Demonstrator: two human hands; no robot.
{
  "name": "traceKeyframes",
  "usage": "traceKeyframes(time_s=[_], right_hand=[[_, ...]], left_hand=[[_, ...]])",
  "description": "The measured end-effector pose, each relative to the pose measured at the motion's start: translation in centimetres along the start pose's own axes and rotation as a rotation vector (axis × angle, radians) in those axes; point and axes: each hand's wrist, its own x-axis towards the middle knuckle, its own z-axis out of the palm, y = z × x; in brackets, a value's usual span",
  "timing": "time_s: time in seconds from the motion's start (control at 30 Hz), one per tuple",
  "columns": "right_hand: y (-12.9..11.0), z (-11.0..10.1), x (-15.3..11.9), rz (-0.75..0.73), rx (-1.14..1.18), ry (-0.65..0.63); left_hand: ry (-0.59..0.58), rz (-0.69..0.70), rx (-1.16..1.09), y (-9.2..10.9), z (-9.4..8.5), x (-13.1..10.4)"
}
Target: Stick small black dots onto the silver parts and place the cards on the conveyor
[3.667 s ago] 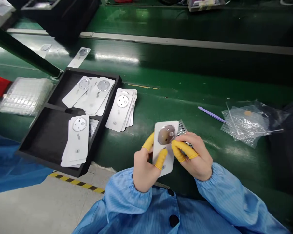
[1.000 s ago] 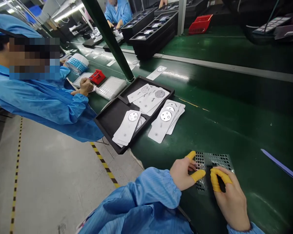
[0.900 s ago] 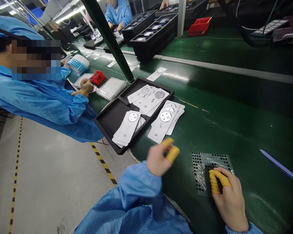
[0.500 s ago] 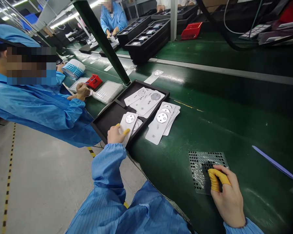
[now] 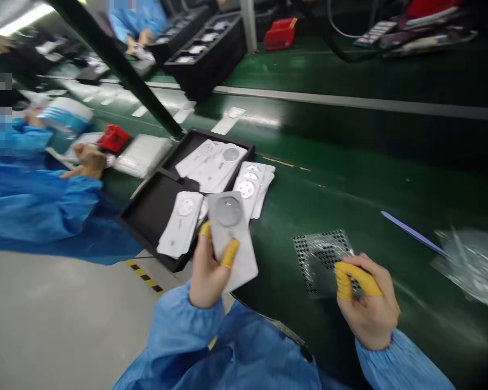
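Observation:
My left hand (image 5: 211, 265), with yellow finger cots, grips a flat, pale rectangular panel (image 5: 239, 249) with a round grey disc near its top. It holds the panel tilted above the table's front edge. My right hand (image 5: 366, 300) is pinched, thumb against a yellow-covered finger, over the right edge of a clear sheet with rows of black dots (image 5: 301, 249). What that pinch holds, if anything, is too small to make out. Similar white panels (image 5: 179, 225) lie in the near part of a black tray (image 5: 146, 208), and more panels (image 5: 217, 168) are in its far part.
Overlapping panels (image 5: 260, 192) lie right of the tray. A purple stick (image 5: 412, 233) and clear plastic bags (image 5: 475, 262) are at the right. A green post (image 5: 122, 70) rises behind the tray. At the left, a co-worker's hand (image 5: 90, 160) is near a red bin (image 5: 114, 138).
My left hand has lifted a panel out of the tray and moved it right, toward me. My right hand stays pinched by the dotted sheet. The camera view has turned right.

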Motion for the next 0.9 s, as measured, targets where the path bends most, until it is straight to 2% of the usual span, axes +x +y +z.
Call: traceKeyframes(time_s=[0.1,0.17,0.23,0.33,0.5,0.7,0.8,0.9], right_hand=[[-2.0,-0.4,1.5,-0.038,-0.042,0.062],[-2.5,-0.5,2.0,-0.028,-0.072,0.046],[-2.6,-0.6,1.9,-0.016,-0.079,0.035],[-2.6,-0.8,1.2,-0.017,-0.067,0.052],[-2.3,-1.1,0.2,0.027,-0.038,0.022],[-2.4,-1.9,0.0,-0.037,-0.061,-0.139],[-2.5,-2.1,-0.2,-0.055,-0.051,-0.140],[-2.7,-1.9,-0.2,-0.069,-0.042,-0.082]], left_hand=[[-0.321,0.032,-0.130,1.2,5.6,-3.6],[-0.467,0.043,-0.165,1.9,7.8,-5.3],[-0.522,0.075,-0.168,2.6,8.8,-6.2],[-0.543,0.116,-0.136,3.1,9.2,-6.6],[-0.513,0.115,-0.066,2.8,9.5,-6.9],[-0.533,0.101,-0.130,2.8,9.6,-6.8],[-0.530,0.129,-0.176,2.9,9.6,-6.8],[-0.515,0.163,-0.201,3.1,9.7,-7.0]])
